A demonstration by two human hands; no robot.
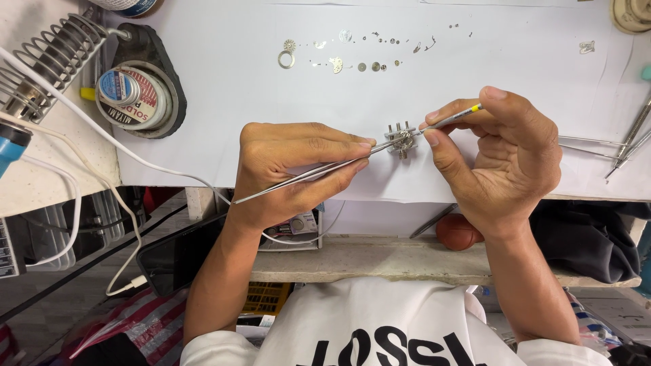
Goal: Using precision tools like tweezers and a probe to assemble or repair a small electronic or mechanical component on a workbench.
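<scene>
Seen from above, a person in a white shirt works at a bench covered with a white sheet of paper (224, 81). The left hand (291, 166) lies palm down, knuckles up, wrist resting at the paper's near edge, its thumb and fingers closed around steel tweezers (319, 171). The tweezers run on a slant from beneath the hand up to the right, their tips meeting a small metal movement holder (401, 140) that stands on the paper between the two hands. The right hand (505, 159) is turned with its palm partly upward, fingers curled, thumb and forefinger pinched on a slim screwdriver with a yellow band (456, 117); the tool's tip reaches the holder from the right. Both forearms come up from the bottom of the view and angle inward toward the holder.

Farther along the paper, a row of tiny wheels, rings and screws (352, 54) is laid out, well apart from the hands. At left stand a coiled soldering-iron stand (47, 61) and a round tin of solder paste (132, 91), with a white cable (102, 132) trailing across the bench edge. More slim hand tools (627, 146) lie at the right edge.
</scene>
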